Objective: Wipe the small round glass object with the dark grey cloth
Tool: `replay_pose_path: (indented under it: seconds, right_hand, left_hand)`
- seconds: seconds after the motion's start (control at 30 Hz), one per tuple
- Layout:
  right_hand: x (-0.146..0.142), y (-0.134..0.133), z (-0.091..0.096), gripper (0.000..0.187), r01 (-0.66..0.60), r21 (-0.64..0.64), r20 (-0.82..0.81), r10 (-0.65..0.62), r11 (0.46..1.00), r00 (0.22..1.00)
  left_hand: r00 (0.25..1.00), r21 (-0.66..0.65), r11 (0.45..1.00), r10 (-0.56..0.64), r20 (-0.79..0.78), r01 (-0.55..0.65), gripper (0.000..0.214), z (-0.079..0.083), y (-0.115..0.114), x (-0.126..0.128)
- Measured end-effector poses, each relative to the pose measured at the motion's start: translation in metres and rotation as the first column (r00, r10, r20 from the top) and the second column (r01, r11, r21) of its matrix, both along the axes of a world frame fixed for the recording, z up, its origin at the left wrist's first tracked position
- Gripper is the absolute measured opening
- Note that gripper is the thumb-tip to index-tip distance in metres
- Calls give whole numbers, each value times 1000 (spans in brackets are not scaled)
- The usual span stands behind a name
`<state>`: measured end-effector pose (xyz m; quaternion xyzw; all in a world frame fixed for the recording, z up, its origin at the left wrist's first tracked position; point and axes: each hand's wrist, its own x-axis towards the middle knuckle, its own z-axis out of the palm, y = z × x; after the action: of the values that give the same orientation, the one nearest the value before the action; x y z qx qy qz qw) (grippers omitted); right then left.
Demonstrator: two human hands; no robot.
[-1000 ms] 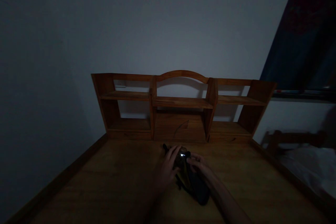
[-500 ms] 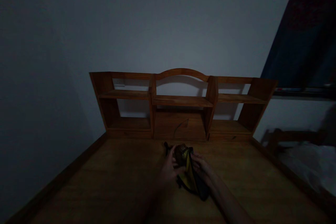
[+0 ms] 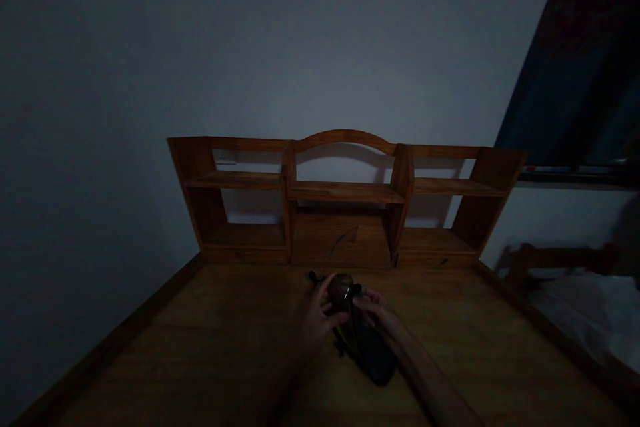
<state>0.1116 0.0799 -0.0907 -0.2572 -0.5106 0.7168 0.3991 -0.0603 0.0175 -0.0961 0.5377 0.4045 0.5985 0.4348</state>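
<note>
We found the round item [image 3: 340, 288] at lower centre of the frame, brown, by the upper end of a dark pouch [image 3: 377, 357], which lay slanting toward the lower right on the tabletop [image 3: 210, 330]. Our left hand [image 3: 315, 320] was curved about the item's left side, thumb apart from the fingers; we could not tell how firmly it gripped. Our right hand [image 3: 381, 315] pinched the pouch's upper edge. We noted a wooden shelf [image 3: 347, 193] across mid-frame, a dark curtain [image 3: 575, 73] at upper right and a socket [image 3: 225, 157] left of centre. Light was poor.
</note>
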Motion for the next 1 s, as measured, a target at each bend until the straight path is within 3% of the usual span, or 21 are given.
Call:
replay_pose_path:
  seconds: [0.13,0.27,0.43,0.5,0.57,0.67,0.77,1.0]
  right_hand:
    - [0,1,-3,35,-26,-17,14,26,1000,1000]
    - [0,1,-3,38,-21,-14,7,21,1000,1000]
    - [1,-1,0,42,-25,-18,-3,25,1000,1000]
    - [0,-3,1,45,-21,-24,-12,21,999,1000]
    - [0,-3,1,43,-12,-29,-24,12,1000,1000]
    - [0,-2,-1,39,8,-30,-47,-9,1000,999]
    - [-1,0,-5,37,23,-25,-56,-24,999,998]
    - [-3,2,-10,38,4,-3,-34,-4,1000,999]
  left_hand:
    - [959,133,989,93,-267,-59,78,5,-3,-2]
    - [787,281,958,213,-580,-52,69,10,-6,-7]
    - [590,359,931,259,-765,56,55,15,-8,-11]
    - [562,353,933,258,-786,66,56,16,-9,-12]
    - [614,346,938,255,-747,32,61,16,-9,-11]
    - [731,301,947,287,-619,-117,81,11,-9,-8]
    - [773,188,950,312,-552,-249,89,5,-5,-4]
    - [890,8,967,237,-389,-254,81,-5,0,0]
